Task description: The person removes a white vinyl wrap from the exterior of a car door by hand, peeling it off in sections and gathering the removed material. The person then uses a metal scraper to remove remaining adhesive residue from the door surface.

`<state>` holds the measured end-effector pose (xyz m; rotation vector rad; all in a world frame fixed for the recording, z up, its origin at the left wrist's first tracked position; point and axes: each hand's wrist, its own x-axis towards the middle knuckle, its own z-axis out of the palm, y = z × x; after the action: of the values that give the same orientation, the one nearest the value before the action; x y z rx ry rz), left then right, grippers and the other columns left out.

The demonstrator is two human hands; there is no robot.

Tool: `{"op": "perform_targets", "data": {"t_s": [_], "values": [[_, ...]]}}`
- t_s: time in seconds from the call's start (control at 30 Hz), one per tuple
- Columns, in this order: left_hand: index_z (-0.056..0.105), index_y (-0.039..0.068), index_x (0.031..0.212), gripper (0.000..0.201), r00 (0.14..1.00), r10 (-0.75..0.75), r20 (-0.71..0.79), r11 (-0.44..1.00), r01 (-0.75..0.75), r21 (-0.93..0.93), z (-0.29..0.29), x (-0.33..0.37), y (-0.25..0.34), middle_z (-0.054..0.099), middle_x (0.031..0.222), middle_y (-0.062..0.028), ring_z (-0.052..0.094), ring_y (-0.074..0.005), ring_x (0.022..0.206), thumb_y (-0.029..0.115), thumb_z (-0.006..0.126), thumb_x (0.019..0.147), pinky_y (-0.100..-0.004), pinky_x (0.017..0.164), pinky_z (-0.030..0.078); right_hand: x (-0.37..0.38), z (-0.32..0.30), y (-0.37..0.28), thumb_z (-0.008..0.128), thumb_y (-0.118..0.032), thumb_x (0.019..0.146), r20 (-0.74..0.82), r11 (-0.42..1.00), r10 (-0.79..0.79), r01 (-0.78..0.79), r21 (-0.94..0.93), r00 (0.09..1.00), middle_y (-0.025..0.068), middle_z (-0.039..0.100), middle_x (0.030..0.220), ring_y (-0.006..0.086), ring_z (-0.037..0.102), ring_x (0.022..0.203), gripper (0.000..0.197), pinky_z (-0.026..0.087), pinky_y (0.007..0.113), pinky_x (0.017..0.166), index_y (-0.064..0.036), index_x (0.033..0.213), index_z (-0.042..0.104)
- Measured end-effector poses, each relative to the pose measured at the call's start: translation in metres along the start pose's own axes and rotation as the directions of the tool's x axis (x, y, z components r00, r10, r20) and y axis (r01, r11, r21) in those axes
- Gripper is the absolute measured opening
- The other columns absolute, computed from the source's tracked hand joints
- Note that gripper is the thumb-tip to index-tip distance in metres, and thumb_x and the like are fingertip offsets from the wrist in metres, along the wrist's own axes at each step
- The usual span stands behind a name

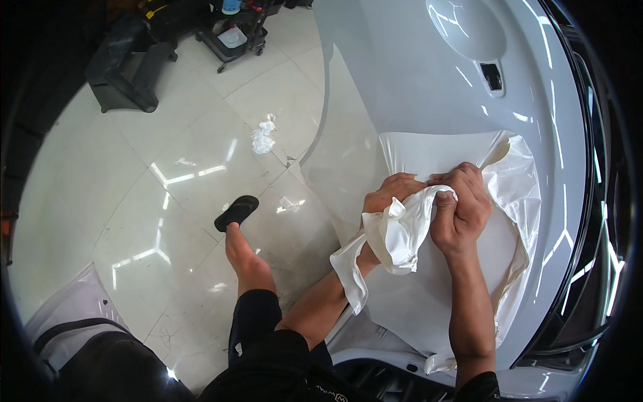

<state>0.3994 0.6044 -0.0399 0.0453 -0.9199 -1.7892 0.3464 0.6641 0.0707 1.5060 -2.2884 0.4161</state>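
Left hand [388, 193] and right hand [467, 213] sit side by side, both apparently closed on bunched white film [402, 234]. The step in hand appears to be gathering the film; the next move calls for a firm, even grip. Glossy, smoother at far left, creased along its right side, the film lies over the grey car panel [395, 80], right of the tiled floor [100, 181].

Glossy white film [400, 234] drapes a pale grey car panel [402, 87], bunched and creased mid-sheet.

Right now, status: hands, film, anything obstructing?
Right hand clenched on bunched white film. Left hand against it, grip partly hidden. More film over grey car panel; loose flap across left forearm.
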Motion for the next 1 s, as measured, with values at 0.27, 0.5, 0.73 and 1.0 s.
{"op": "perform_targets", "data": {"t_s": [0.27, 0.5, 0.73, 1.0], "values": [[0.071, 0.000, 0.105, 0.024, 0.992, -0.008, 0.122, 0.993, -0.007, 0.121, -0.007, -0.011, 0.015, 0.072, 0.100, -0.0109, 0.069, -0.0256, 0.092, 0.006, 0.076, 0.082, -0.0346, 0.082, 0.055, -0.014, -0.002, -0.004, 0.064, -0.006, 0.083, -0.042, 0.999, 0.013, -0.012, 0.031, 0.999, 0.0127, 0.060, 0.069, 0.0312, 0.053, 0.063, 0.014, 0.047, 0.040, 0.073, 0.0019, 0.072, 0.060], [0.071, 0.001, 0.104, 0.025, 0.989, -0.023, 0.145, 0.995, 0.009, 0.100, -0.008, -0.022, 0.014, 0.072, 0.100, -0.0109, 0.069, -0.0260, 0.095, 0.011, 0.075, 0.082, -0.0376, 0.090, 0.052, -0.021, -0.004, -0.008, 0.064, -0.008, 0.084, -0.042, 0.999, -0.004, 0.006, 0.038, 0.999, 0.0116, 0.060, 0.068, 0.0291, 0.052, 0.062, 0.017, 0.046, 0.039, 0.071, 0.0011, 0.070, 0.060], [0.071, 0.001, 0.104, 0.027, 0.979, -0.061, 0.193, 0.997, 0.049, 0.063, -0.012, -0.028, 0.014, 0.072, 0.101, -0.0110, 0.069, -0.0265, 0.097, 0.015, 0.074, 0.081, -0.0406, 0.098, 0.049, -0.027, -0.007, -0.014, 0.063, -0.015, 0.089, -0.037, 0.999, 0.023, -0.021, 0.050, 0.999, 0.0120, 0.060, 0.066, 0.0291, 0.053, 0.060, 0.025, 0.045, 0.039, 0.070, 0.0011, 0.069, 0.061], [0.071, 0.003, 0.106, 0.030, 0.935, -0.189, 0.300, 0.981, 0.190, 0.027, -0.012, -0.027, 0.003, 0.072, 0.105, -0.0118, 0.069, -0.0264, 0.104, 0.021, 0.073, 0.082, -0.0430, 0.107, 0.043, -0.024, -0.005, -0.007, 0.059, -0.019, 0.092, -0.036, 0.995, 0.057, -0.054, 0.089, 0.998, 0.0130, 0.064, 0.069, 0.0282, 0.059, 0.065, 0.030, 0.045, 0.039, 0.073, 0.0013, 0.070, 0.062]]}}
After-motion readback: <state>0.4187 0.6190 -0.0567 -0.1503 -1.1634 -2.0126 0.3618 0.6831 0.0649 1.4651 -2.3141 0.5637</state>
